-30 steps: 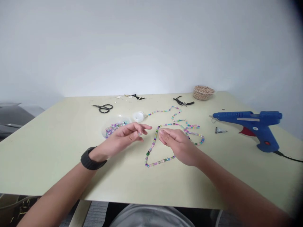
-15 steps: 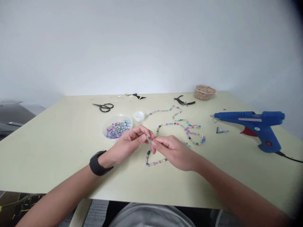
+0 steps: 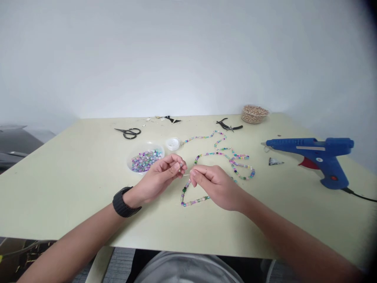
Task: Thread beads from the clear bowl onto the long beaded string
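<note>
My left hand [image 3: 159, 176], with a black watch band on its wrist, pinches a small pale bead [image 3: 180, 165] between thumb and fingertips. My right hand [image 3: 219, 186] is closed in a pinch on the thin beading string [image 3: 186, 175], a short stretch of which shows in the gap between my hands. The strand of multicoloured beads [image 3: 196, 201] loops over the table behind and below my right hand, which hides part of it. Just beyond my left hand is a clear bowl [image 3: 129, 161] of loose purple, green and blue beads [image 3: 144, 159].
A white spool [image 3: 173, 144] lies at the strand's far end. Black scissors [image 3: 129, 133], black-handled pliers [image 3: 229, 126] and a tub of brown pellets [image 3: 255, 114] are farther back. On the right rests a blue glue gun [image 3: 319, 151] with its cord, beside a small dark-and-white piece [image 3: 275, 161].
My hands have drawn slightly apart, the left one back to the left with the bead. A bit of string now shows between them.
</note>
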The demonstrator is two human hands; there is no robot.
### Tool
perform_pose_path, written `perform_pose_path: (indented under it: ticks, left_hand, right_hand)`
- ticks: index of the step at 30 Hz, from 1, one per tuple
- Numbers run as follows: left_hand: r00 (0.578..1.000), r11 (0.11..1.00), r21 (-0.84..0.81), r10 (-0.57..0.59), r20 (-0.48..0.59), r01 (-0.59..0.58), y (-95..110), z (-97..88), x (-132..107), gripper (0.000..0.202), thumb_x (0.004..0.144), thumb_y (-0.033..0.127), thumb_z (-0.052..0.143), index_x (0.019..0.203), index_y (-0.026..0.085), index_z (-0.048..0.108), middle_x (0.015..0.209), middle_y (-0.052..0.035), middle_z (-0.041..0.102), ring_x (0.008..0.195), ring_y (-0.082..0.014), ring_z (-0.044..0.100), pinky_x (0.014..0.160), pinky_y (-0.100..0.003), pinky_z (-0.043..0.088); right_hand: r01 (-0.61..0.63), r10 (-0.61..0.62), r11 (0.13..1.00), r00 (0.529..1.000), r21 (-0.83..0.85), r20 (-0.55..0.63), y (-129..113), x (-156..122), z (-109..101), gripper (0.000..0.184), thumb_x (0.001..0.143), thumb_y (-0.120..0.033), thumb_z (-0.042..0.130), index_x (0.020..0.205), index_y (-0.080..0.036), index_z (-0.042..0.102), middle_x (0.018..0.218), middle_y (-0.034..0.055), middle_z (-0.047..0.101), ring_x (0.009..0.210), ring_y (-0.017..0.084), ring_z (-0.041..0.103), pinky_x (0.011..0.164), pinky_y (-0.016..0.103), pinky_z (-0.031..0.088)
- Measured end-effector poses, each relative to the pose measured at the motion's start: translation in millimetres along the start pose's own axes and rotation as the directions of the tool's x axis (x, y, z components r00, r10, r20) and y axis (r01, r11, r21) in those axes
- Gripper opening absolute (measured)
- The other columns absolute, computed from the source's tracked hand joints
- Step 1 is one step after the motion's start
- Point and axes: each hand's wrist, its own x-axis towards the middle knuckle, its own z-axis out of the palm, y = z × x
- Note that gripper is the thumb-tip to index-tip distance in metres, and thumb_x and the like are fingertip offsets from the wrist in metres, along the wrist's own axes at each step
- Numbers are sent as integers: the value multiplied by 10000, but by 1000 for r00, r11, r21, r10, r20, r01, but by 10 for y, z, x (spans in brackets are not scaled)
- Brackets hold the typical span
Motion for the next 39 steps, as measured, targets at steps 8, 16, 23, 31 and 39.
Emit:
perform_pose_path:
  ticks: [8, 16, 23, 31, 39]
  left_hand:
    - [997, 995, -79, -68, -38, 65, -15, 22, 11, 102, 905, 254, 742, 981, 189, 720, 899, -20, 664, 795, -82, 581, 783, -201, 452]
    - [998, 989, -129, -69, -8, 67, -78, 18, -6, 126, 847, 252, 807, 938, 189, 748, 849, -19, 694, 814, -91, 616, 810, -204, 470]
    - [999, 991, -131, -39, 9, 40, -98, 26, -2, 122, 844, 235, 810, 906, 162, 734, 766, -3, 670, 749, -73, 610, 749, -172, 465]
    - [997, 983, -169, -64, 46, 71, -88, 56, -16, 67, 909, 207, 737, 958, 163, 722, 797, -11, 688, 769, -71, 632, 767, -162, 490]
    - [998, 984, -163, -62, 33, 67, -109, 48, -28, 92, 890, 219, 760, 945, 163, 711, 756, 5, 629, 735, -67, 586, 729, -160, 466]
  right_hand:
    - [99, -112, 993, 965, -70, -236, -11, 2, 27, 334, 1047, -310, 438, 748, -192, 525, 578, -62, 327, 506, 91, 282, 499, 254, 242]
    - [143, -175, 978, 959, -152, -224, 12, -11, 41, 301, 1030, -280, 455, 744, -194, 489, 591, -55, 349, 523, 89, 300, 508, 250, 254]
    - [223, -261, 959, 934, -172, -243, 26, -5, 66, 321, 997, -232, 482, 690, -195, 396, 573, -65, 309, 509, 70, 270, 479, 224, 234]
    - [251, -299, 944, 925, -213, -235, 19, -8, 78, 318, 981, -198, 493, 688, -193, 371, 571, -70, 322, 499, 56, 275, 470, 206, 235]
    - [280, -345, 923, 906, -266, -246, 24, 1, 78, 314, 982, -196, 503, 695, -192, 375, 578, -71, 335, 498, 50, 290, 478, 203, 244]
